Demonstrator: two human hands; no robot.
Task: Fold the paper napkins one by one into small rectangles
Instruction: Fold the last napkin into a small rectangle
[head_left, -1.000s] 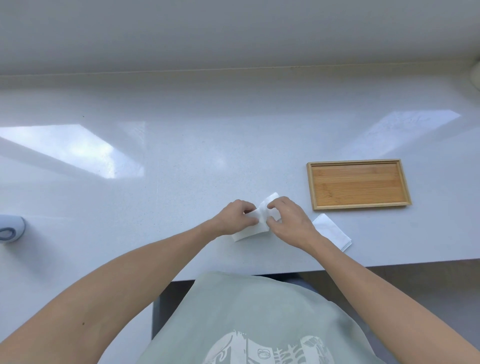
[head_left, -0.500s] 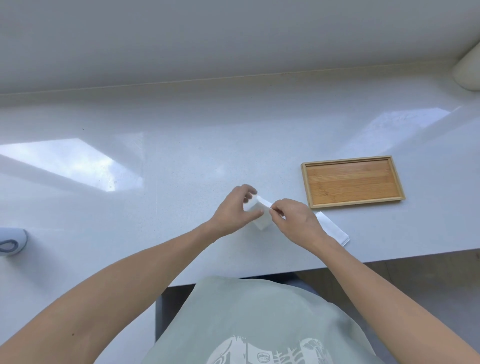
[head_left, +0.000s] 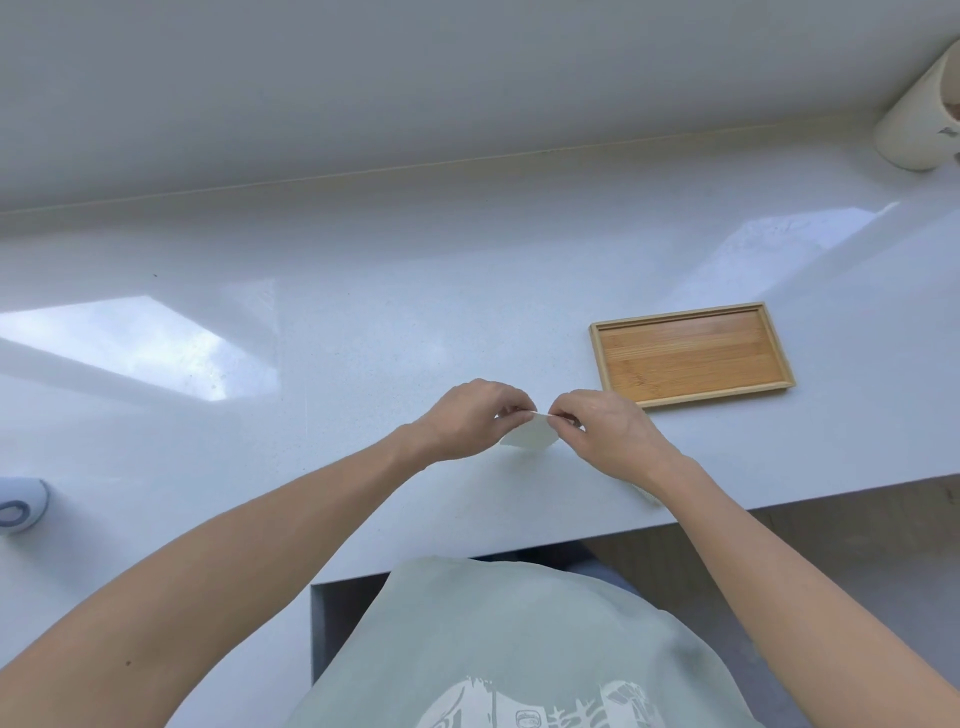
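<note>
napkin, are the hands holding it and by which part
Yes. Both hands pinch the napkin by its top edge: left hand at the left end, right hand at the right.

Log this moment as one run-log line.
step: folding | left hand + right hand: pinching napkin above counter | wooden tray: empty

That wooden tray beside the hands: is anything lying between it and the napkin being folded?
Nothing visible does. The napkin is pinched between the left hand and the right hand, just above the counter. Only bare counter shows between them and the wooden tray, which holds nothing.
</note>
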